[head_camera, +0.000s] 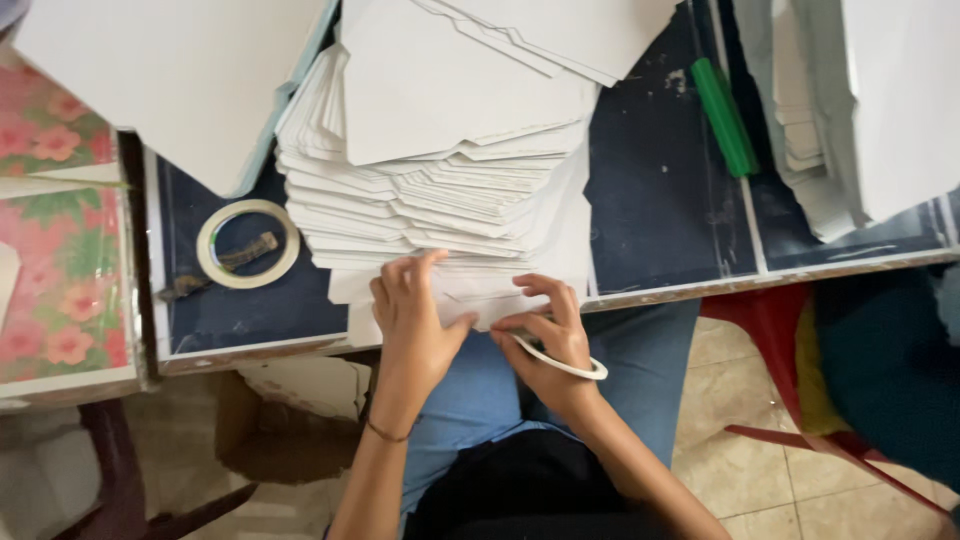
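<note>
We find a white paper piece (470, 300) lying at the near edge of the dark blue table (660, 200), at the foot of a fanned stack of white cut sheets (440, 180). The left hand (412, 318) lies on it, fingers spread flat and pressing, grasping nothing. The right hand (553, 335) pinches the piece's edge with its fingertips, and a thin tape ring (565, 362) hangs against that hand. A second tape roll (248, 243) lies on the table left of the stack. A green marker (725, 117) lies to the right, well apart. A floral cloth (55, 250) covers the adjoining surface at far left.
</note>
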